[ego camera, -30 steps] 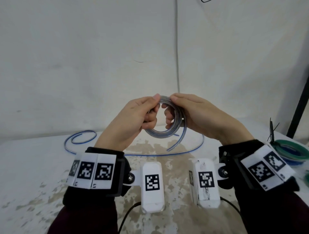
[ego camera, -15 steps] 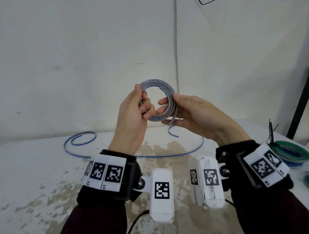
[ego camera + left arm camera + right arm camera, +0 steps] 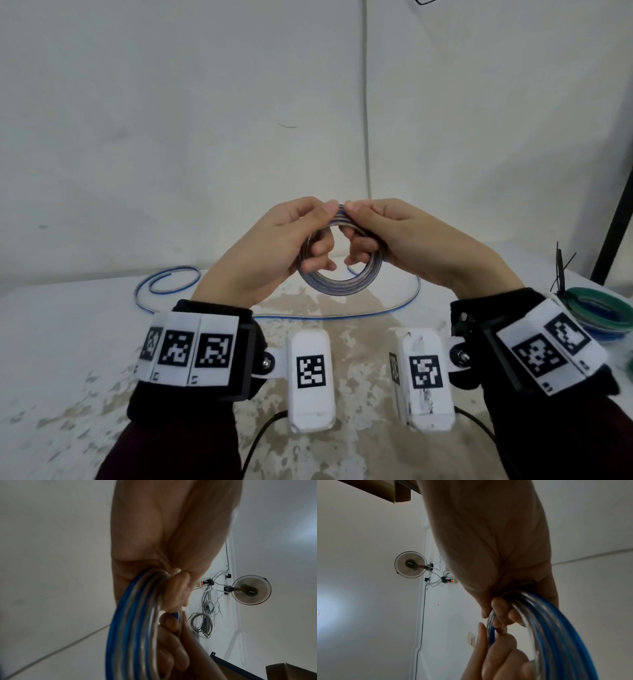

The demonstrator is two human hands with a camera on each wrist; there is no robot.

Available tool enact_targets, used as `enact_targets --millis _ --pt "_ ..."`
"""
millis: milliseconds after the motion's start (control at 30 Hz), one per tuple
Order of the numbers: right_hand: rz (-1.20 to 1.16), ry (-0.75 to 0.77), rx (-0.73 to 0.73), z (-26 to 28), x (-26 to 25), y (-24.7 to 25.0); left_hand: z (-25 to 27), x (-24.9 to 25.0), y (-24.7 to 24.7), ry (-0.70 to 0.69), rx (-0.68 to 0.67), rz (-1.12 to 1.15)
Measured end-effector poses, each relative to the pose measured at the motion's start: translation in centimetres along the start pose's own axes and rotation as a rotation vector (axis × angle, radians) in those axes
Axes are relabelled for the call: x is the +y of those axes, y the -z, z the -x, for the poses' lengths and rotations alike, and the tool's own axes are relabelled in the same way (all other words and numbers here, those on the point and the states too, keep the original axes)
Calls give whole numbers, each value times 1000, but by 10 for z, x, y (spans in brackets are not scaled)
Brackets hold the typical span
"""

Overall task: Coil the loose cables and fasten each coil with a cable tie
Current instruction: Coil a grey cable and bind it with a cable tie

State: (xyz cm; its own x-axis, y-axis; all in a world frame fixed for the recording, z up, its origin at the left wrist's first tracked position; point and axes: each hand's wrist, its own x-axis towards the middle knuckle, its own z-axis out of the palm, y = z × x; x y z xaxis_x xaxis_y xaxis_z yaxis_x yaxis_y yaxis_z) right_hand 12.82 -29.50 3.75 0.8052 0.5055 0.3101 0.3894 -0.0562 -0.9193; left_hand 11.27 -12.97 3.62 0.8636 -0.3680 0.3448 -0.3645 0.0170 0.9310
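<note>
Hands, left [image 3: 263, 253] and right [image 3: 411, 240], each grip the upright coil [image 3: 342, 284], its opening facing the person.

Sleeves [image 3: 178, 445]: dark maroon.
Wristbands [image 3: 246, 346]: black, wrapped with white tags carrying black square codes.
Wrist cameras [image 3: 310, 380]: white rounded boxes, each with a code marker, bolted on; black cables trail below.

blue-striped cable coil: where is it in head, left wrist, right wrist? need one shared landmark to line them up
Head: cable coil at centre, held by left hand and right hand above the table.
Left wrist: lower centre-left.
Right wrist: lower right.
Shared landmark: wall fan, wrist views only.
</note>
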Motion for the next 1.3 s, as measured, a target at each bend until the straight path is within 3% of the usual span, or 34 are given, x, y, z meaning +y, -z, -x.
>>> enact_targets --millis 133,300,533,733,867,1033,1167,1300 --pt "-24 16 67 -3 -2 -5 0 0 3 -49 30 70" --pt "-7 36 90 -1 -7 -5 7 2 13 -52 -118 137" --pt "7 36 136 -6 2 -6 3 3 4 -71 56 -133" --pt "3 31 108 -4 -2 -15 2 7 6 34 76 20" --pt "47 1 144 -5 -2 -24 1 3 5 74 138 -41" --pt "-111 -5 137 -7 -3 -27 3 5 7 -22 236 -122" --pt "1 81 187 -4 -9 -29 10 14 10 -25 134 -90" --pt "-70 84 173 -3 -12 -34 18 18 16 -105 94 -141"
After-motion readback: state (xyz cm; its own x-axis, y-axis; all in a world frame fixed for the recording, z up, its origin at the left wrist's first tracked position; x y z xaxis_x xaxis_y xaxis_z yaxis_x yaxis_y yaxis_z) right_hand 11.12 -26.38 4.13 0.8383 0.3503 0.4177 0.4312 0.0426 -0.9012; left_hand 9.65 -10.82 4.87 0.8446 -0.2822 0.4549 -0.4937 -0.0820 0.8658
